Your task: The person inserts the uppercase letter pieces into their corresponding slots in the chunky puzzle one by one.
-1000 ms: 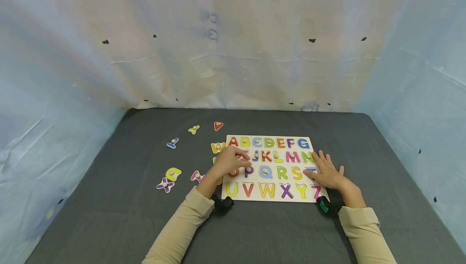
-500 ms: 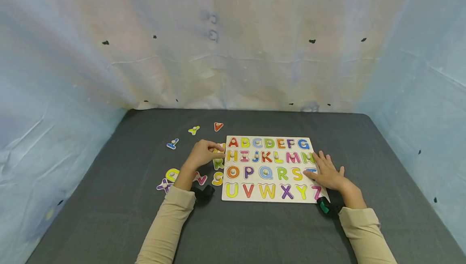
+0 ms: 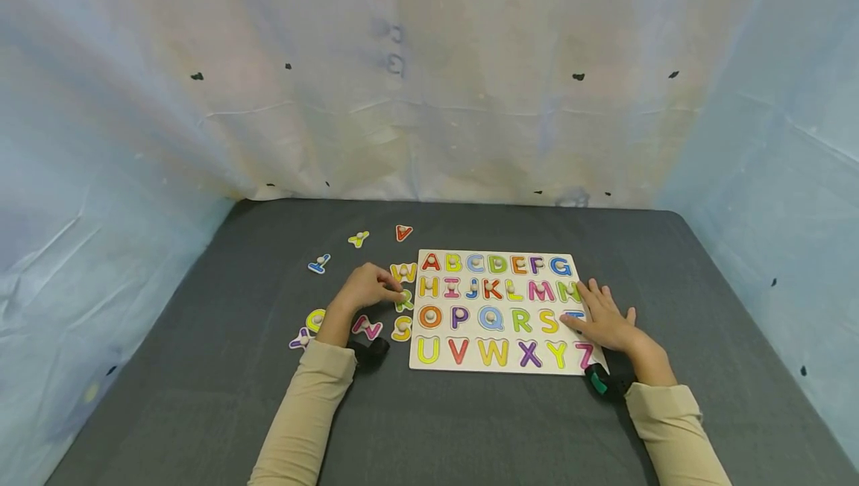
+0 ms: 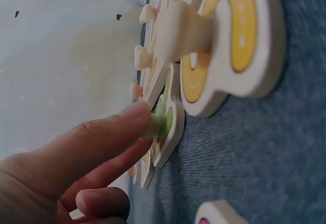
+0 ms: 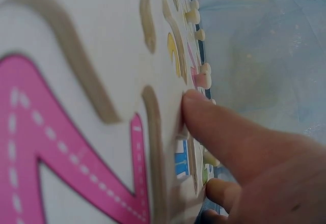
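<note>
My left hand (image 3: 365, 288) is just left of a letter puzzle board (image 3: 443, 334). Its thumb and a finger pinch the knob of a green letter R puzzle piece (image 3: 406, 306); the left wrist view shows the green piece (image 4: 169, 124) standing against the cloth beside the fingertips. A yellow W piece (image 3: 403, 272) lies above it and a yellow S piece (image 3: 402, 329) below. The right hand (image 3: 607, 323) rests with spread fingers on the board's right edge, over part of the T slot. In the right wrist view, its thumb (image 5: 219, 127) touches the board near the pink Z slot (image 5: 30, 112).
Left of the board lie a pink piece (image 3: 367, 327), a blue piece (image 3: 318, 263), a yellow Y (image 3: 359, 239), a red V (image 3: 404, 232), and a yellow piece (image 3: 315, 320) beside a purple X (image 3: 300, 339), partly behind the left arm. Pegged letters fill the board's upper rows.
My left hand has moved left from above the board to the loose pieces, then down slightly onto the green R. An O piece now shows in its slot. The right hand stays put.
</note>
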{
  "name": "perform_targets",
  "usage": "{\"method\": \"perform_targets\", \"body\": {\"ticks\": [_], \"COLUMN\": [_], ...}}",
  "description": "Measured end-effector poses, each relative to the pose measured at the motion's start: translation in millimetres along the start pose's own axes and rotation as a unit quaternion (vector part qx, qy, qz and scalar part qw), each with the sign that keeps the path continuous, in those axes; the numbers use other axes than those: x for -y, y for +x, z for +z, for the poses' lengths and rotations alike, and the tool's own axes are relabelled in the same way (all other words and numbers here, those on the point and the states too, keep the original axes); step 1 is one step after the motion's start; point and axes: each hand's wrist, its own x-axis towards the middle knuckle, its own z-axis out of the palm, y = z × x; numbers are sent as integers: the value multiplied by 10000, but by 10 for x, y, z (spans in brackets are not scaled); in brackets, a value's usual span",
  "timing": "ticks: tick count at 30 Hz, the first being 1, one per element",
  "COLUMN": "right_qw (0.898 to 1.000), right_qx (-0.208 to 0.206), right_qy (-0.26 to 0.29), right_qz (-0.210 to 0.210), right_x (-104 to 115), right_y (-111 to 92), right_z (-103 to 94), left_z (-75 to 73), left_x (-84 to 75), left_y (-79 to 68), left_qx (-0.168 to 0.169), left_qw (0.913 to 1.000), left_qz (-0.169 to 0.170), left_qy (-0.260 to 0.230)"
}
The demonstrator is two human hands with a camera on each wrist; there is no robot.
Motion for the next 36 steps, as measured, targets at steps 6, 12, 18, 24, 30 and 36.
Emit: {"method": "perform_targets", "body": {"ticks": [6, 12, 18, 24, 30, 36], "right_qw": [10000, 10000, 10000, 10000, 10000, 10000], "right_qx": [-50, -46, -38, -32, -7, -21], "right_qy": [24, 24, 42, 41, 55, 66], "right_qz": [-64, -69, -56, -30, -41, -62], "right_x": [21, 24, 17, 13, 6, -2], "right_y": [-27, -26, -23, -14, -12, -6], "right_z": [-8, 0, -1, 6, 6, -7], "left_z": [27, 14, -35, -14, 72, 277], "left_x": [16, 18, -18, -59, -198, -397], "left_y": [9, -4, -31, -40, -41, -26], "left_qx": [-12, -20, -38, -113, -101, 2], "left_qw": [10000, 9996, 9990, 9968, 9921, 9867], "left_qz": [10, 120, 369, 780, 1244, 1623], "left_qy": [65, 237, 241, 149, 105, -30]}}
